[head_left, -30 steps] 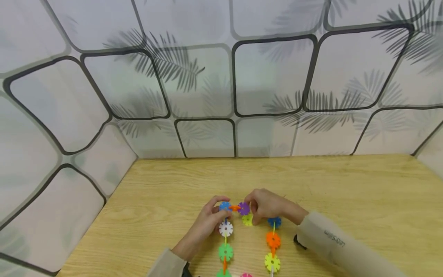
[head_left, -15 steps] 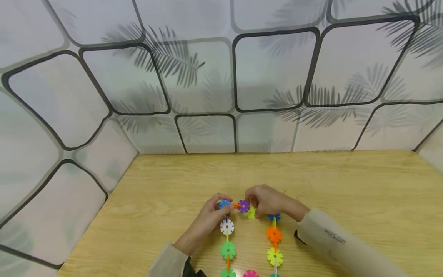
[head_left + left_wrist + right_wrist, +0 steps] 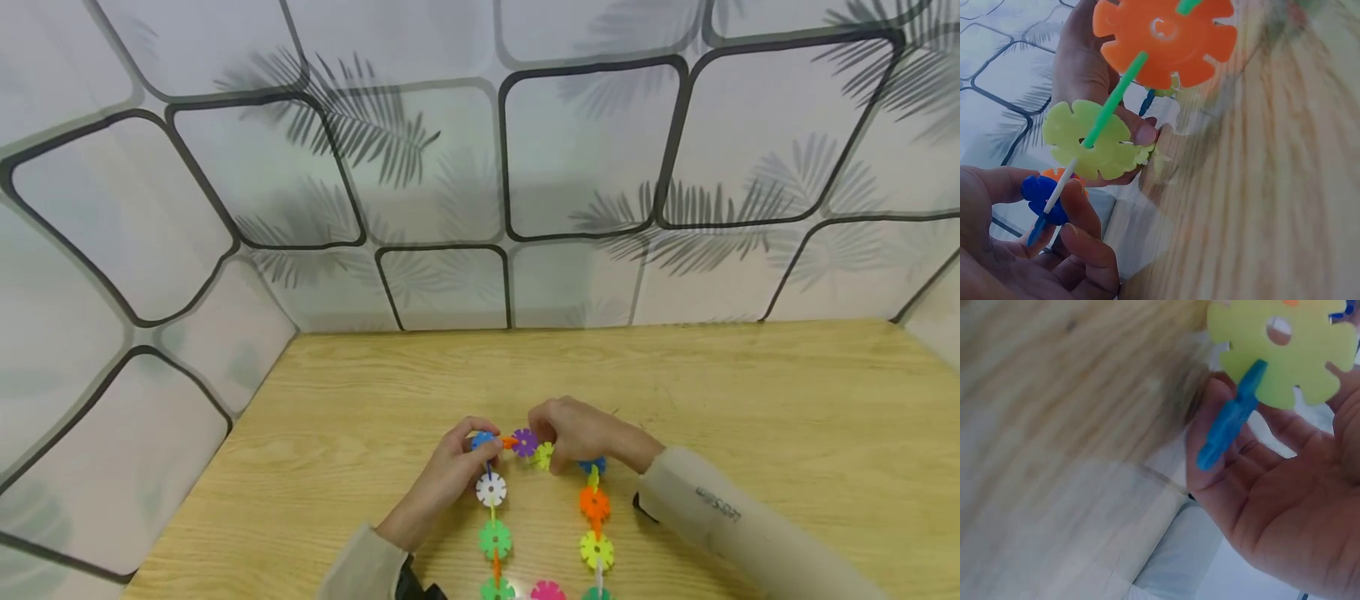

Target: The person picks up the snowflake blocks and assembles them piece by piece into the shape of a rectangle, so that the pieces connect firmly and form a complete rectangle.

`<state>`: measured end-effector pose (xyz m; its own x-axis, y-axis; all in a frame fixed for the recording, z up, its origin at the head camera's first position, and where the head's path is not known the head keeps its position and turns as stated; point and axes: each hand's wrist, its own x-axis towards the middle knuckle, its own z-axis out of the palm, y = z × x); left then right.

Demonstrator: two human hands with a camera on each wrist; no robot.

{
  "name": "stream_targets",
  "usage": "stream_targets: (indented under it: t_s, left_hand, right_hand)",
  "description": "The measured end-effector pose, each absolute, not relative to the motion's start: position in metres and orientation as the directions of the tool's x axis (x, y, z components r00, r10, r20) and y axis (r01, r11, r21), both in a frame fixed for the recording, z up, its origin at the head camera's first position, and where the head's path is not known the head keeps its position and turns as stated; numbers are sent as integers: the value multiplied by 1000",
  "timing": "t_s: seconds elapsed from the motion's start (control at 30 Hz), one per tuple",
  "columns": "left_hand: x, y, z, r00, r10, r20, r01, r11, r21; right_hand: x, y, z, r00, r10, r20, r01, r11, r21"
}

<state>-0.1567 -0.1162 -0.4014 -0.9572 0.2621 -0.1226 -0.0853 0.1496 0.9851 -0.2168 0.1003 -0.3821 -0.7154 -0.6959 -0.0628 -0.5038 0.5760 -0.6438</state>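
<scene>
My left hand pinches a blue notched plastic building disc at the far left corner of a chain of such discs. In the left wrist view that blue disc sits between thumb and fingers. An orange disc, seen edge-on, links it to a purple disc. My right hand pinches a yellow disc right beside the purple one; whether the two interlock cannot be told. In the right wrist view, a larger-looking yellow disc with a blue disc slotted in covers part of the palm.
White and green discs run down the left side of the chain. Blue, orange and yellow discs form the right side. A pink disc lies at the lower edge. A patterned wall backs the wooden table.
The yellow disc has shifted from below the purple disc to its right side, along with my right fingers. My left hand keeps its hold on the blue disc. The head view has tilted slightly.
</scene>
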Motion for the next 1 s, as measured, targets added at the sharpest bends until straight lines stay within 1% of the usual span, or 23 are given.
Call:
stream_targets:
  t_s: [0.17, 0.4, 0.6, 0.7, 1.0]
  left_hand:
    - [-157, -116, -402, -950, 283, -129, -89, 148, 985]
    - [-158, -116, -403, -932, 342, -119, -73, 145, 987]
    - [-160, -114, -402, -932, 344, -114, -51, 186, 981]
    - [-160, -114, -401, -933, 340, -117, -50, 201, 978]
    - [-158, -116, -400, -930, 344, -128, -65, 188, 980]
  right_hand:
    - [-216, 108, -380, -721, -693, -11, -507, 537, -674]
    - [-216, 118, -375, -720, -691, 69, -551, 508, -662]
    - [-213, 126, -373, -743, -665, 71, -474, 449, -757]
    - [-212, 128, -375, -739, -670, 69, -446, 411, -795]
    - [-208, 128, -379, -730, -679, 78, -435, 374, -819]
